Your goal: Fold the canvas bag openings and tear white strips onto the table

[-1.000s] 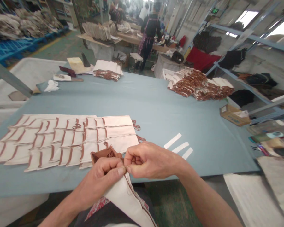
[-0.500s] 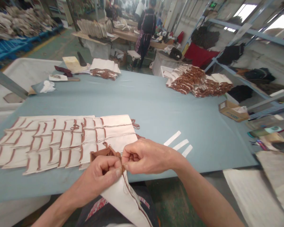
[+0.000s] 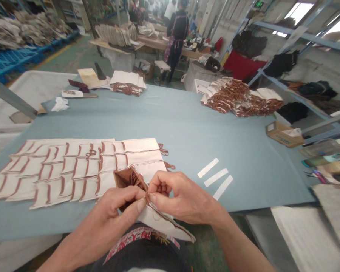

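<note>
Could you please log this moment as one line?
Left hand: pinching brown-lined white fabric pouch | Right hand: pinching pouch's edge | Table: brown-trimmed fabric pieces, three white strips

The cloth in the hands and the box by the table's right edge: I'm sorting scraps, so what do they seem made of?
Cloth: probably matte cotton or a similar weave, from its dull off-white face; the fibre can't be confirmed. Box: likely uncoated cardboard, from its dull brown, printed sides.

Bright windows glare at upper right, the distance hazy.
</note>
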`<move>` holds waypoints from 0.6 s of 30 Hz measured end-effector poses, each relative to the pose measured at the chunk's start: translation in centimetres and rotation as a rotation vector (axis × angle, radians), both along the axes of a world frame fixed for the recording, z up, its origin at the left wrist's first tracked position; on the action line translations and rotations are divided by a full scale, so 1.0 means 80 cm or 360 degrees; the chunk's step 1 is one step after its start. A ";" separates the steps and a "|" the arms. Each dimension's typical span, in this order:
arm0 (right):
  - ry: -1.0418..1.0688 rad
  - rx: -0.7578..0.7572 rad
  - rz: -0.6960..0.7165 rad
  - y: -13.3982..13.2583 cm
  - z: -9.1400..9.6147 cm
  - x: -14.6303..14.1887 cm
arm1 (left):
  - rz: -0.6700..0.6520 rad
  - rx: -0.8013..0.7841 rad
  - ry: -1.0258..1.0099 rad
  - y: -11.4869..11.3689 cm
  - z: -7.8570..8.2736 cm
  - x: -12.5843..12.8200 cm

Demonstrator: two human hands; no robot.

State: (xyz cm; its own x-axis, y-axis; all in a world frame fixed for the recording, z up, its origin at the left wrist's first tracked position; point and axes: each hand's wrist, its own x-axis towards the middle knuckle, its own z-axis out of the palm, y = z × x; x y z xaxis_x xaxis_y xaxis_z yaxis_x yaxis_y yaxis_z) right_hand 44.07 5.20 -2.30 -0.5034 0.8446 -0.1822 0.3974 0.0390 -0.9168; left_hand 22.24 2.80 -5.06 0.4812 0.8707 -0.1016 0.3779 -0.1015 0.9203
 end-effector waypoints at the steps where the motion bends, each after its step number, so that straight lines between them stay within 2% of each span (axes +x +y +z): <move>1: -0.0003 -0.0002 -0.0055 -0.002 -0.001 -0.001 | 0.0029 0.0042 0.0003 -0.001 -0.001 0.002; 6: 0.0080 0.0003 -0.0175 -0.011 -0.004 -0.007 | 0.0203 0.0358 0.0015 -0.006 -0.005 0.008; 9: 0.0199 -0.0067 -0.0200 -0.016 -0.005 -0.009 | 0.0245 0.0387 -0.0056 -0.009 -0.005 0.005; 13: 0.0237 -0.0131 -0.0216 -0.020 -0.007 -0.009 | 0.0177 0.0273 -0.0069 -0.009 -0.001 0.000; 18: 0.0290 -0.0236 -0.0182 -0.021 -0.001 -0.011 | 0.0182 -0.0077 0.0013 -0.015 0.013 -0.004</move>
State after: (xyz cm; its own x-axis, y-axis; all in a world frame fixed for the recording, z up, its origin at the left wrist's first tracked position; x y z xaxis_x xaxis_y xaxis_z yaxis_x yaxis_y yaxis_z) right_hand 43.17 3.51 -2.39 -0.4418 0.8688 -0.2236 0.2193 -0.1371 -0.9660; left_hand 21.88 1.61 -4.01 0.3781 0.9138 -0.1485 0.3918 -0.0126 0.9200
